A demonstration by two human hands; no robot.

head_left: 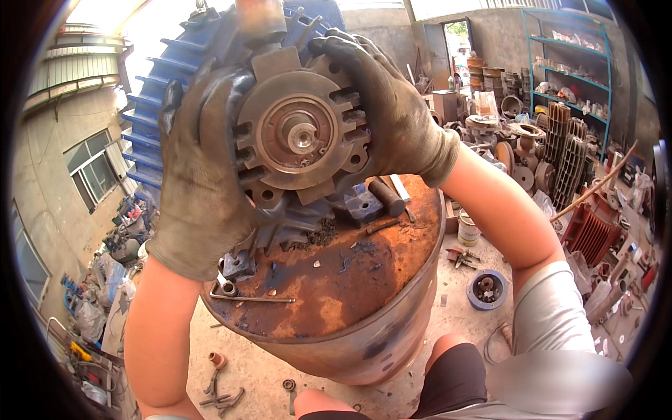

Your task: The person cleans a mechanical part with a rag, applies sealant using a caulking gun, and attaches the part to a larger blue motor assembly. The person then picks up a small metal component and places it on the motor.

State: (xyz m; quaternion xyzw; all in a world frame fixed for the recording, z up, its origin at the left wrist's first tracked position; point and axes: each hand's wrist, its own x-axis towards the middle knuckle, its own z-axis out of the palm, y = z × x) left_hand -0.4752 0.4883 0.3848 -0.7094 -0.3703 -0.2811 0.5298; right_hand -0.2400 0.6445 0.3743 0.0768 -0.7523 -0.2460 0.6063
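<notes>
From a head-worn fisheye, we face forward and down, close to a round metal end cover (294, 85) at eleven o'clock, blue shelves (574, 75) far off at two.

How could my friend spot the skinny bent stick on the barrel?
Find the rusty drum under the blue motor. On top, near its left edge, lies a thin metal rod. Unlike the ring-ended tool beside it, it's slim and bent at one end.

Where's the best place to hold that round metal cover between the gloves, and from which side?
Probably take the round metal cover by its outer edge, from both sides: left hand on the left, right hand on the right, as here. It is wide, its notched edge offers corners to grip, and a round stub takes up the middle.
</notes>
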